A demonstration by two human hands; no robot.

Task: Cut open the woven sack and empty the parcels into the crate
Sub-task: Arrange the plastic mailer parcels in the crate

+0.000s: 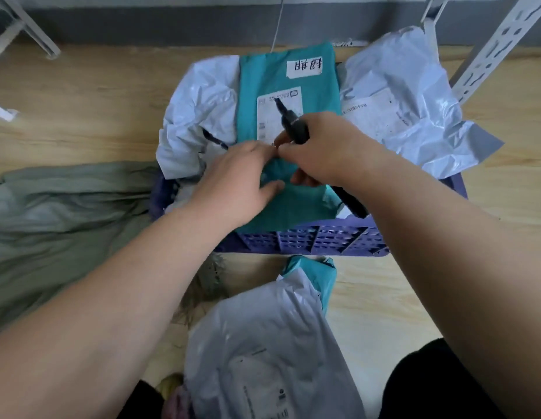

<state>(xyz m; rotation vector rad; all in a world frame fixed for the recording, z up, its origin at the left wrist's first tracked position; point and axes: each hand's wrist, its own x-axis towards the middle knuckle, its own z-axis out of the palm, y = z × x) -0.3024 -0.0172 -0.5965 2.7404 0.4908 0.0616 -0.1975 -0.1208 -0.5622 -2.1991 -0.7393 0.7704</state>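
Lying mid-frame in the purple crate (323, 237), a teal parcel (263, 80) sits under both hands: right hand (320, 149) clenched round a black cutter (292, 124), left hand (236, 182) fingers spread; limp green sack (60, 219) at left.

I see 2 handwritten characters in black on a small white sticker (304, 67) at the far end of the teal parcel (286, 140); upside down from here, I can't make them out. Below it, the white shipping label (278, 114) carries print too small and blurred to read. The label on the grey parcel (399, 95) to its right is equally illegible.
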